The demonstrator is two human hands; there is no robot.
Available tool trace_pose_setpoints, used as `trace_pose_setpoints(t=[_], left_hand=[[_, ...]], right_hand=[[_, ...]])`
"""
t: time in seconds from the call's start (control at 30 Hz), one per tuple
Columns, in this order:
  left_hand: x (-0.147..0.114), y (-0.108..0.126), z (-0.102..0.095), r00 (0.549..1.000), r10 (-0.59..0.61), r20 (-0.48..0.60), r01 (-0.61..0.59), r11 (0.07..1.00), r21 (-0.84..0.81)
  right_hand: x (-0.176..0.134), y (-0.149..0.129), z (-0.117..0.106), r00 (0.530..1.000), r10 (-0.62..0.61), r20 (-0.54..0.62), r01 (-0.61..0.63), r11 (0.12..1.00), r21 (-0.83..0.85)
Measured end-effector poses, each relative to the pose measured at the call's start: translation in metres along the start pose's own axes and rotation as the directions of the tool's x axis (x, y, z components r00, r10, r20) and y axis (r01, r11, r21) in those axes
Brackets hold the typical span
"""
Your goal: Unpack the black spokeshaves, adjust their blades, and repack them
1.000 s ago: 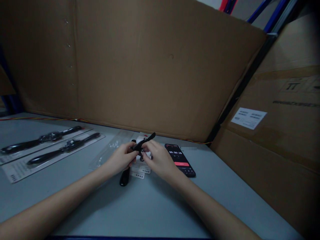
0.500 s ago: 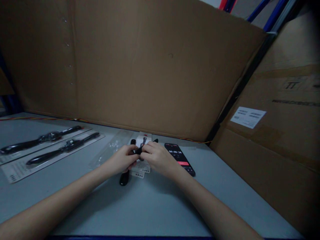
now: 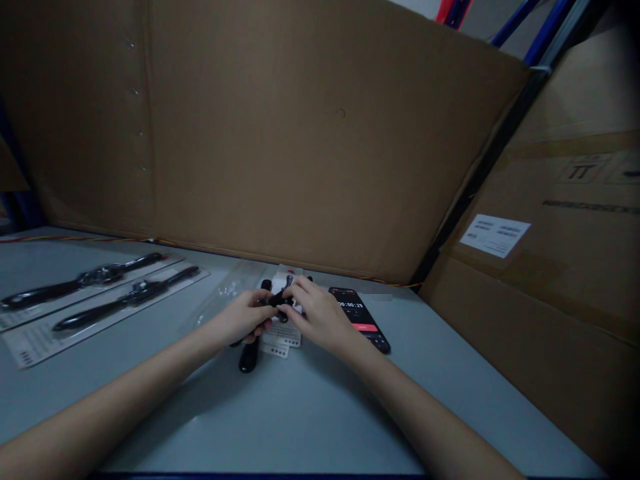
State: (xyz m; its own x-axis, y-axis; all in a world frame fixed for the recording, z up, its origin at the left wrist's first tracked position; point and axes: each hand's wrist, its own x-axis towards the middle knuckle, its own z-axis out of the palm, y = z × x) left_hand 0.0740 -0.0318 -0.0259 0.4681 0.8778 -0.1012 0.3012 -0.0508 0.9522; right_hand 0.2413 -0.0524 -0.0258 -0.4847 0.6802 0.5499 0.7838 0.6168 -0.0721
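Observation:
A black spokeshave (image 3: pixel 276 299) is held slantwise over the table, its middle partly hidden by my fingers. My left hand (image 3: pixel 245 317) is closed round it from the left, thumb and fingertips at the centre part. From the other side my right hand (image 3: pixel 320 313) pinches at the same centre with thumb and fingers; the small part under them is too dark to make out. Beneath lies a second black spokeshave, its near handle (image 3: pixel 248 357) showing below my left hand. Printed backing cards (image 3: pixel 276 349) lie under both hands.
Two packaged spokeshaves (image 3: pixel 133 297) on cards lie at the left. Clear plastic packaging (image 3: pixel 220 293) rests beside my left hand. A phone (image 3: pixel 359 319) with a running timer lies right of my right hand. Cardboard (image 3: pixel 300 133) walls the back, and a large box (image 3: pixel 550 287) stands right.
My right fingers have shifted and spread a little at the spokeshave's centre. The held spokeshave has turned slightly, and its lower end now shows below my left hand.

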Motion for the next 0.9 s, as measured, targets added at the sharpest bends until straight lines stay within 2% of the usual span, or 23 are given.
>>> trace_pose_setpoints(t=[0.17, 0.33, 0.4, 0.5, 0.67, 0.9], left_hand=[[0.0011, -0.0020, 0.0002, 1.000, -0.007, 0.002, 0.007, 1.000, 0.009], [-0.0007, 0.0014, -0.0004, 1.000, -0.003, -0.011, 0.004, 0.999, 0.043], [-0.0007, 0.0017, -0.0009, 1.000, -0.003, -0.012, 0.003, 0.998, 0.057], [0.0002, -0.0001, -0.0018, 1.000, -0.012, -0.011, 0.013, 0.998, 0.059], [0.0008, -0.0032, -0.0038, 0.998, -0.023, 0.055, 0.025, 0.999, -0.030], [-0.0031, -0.0002, -0.0078, 0.992, -0.066, 0.105, 0.075, 0.993, -0.088]], right_hand=[[0.0009, -0.0003, 0.0021, 1.000, -0.013, 0.018, 0.013, 1.000, -0.017], [0.0016, -0.0011, 0.0021, 0.996, 0.009, 0.091, 0.008, 0.983, -0.186], [0.0017, -0.0009, 0.0035, 0.992, -0.027, 0.125, 0.055, 0.972, -0.230], [0.0022, -0.0004, 0.0038, 0.987, -0.106, 0.117, 0.133, 0.958, -0.255], [0.0031, 0.0023, -0.0006, 0.970, -0.225, 0.088, 0.240, 0.939, -0.246], [0.0023, 0.0057, -0.0026, 0.934, -0.325, 0.151, 0.352, 0.909, -0.221]])
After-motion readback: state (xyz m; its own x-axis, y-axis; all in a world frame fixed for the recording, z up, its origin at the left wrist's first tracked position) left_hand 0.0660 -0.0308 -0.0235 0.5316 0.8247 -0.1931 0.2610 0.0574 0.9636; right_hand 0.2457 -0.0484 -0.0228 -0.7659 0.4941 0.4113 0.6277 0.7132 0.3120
